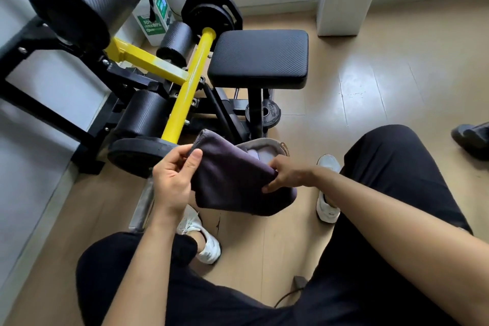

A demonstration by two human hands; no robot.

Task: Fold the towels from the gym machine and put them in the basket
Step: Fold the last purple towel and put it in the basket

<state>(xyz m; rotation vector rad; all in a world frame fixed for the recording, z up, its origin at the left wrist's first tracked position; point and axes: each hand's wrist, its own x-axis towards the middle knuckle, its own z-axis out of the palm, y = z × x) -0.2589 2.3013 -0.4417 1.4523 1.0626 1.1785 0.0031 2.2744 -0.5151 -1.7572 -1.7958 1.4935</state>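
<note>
Nearby, basket [275, 143] holding pale towels [262, 154], dark towel [230, 182]

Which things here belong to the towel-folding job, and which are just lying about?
Job: dark towel, left hand, right hand, basket, gym machine.
Lying about: green-and-white box, white cabinet, dark shoe.

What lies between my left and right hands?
Only the dark towel, held by the left hand and the right hand at opposite ends, per the head view.

towel [232, 180] between hands, basket [264, 144] behind, gym machine [185, 92] beyond
</note>
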